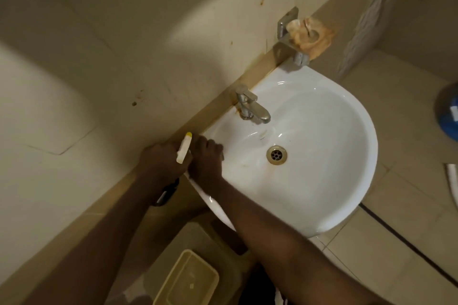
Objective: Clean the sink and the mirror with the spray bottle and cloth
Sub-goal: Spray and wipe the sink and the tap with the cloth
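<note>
A: Where the sink [322,181] meets the wall ledge, what is shown at its left rim?

B: A spray bottle [183,147], white with a yellow nozzle tip, is gripped by the left hand [161,161]; the fingers are curled round it, and most of the bottle is hidden behind the hand.

A: How is the right hand [207,158] placed?

B: It is set on the rim just beside the left hand, fingers bent. Whether anything is held under it cannot be told.

A: What else is labelled?

B: A chrome faucet [250,105] is mounted at the back edge, a metal drain [276,154] lies in the basin, and a yellowish plastic container [188,280] is seen below.
</note>
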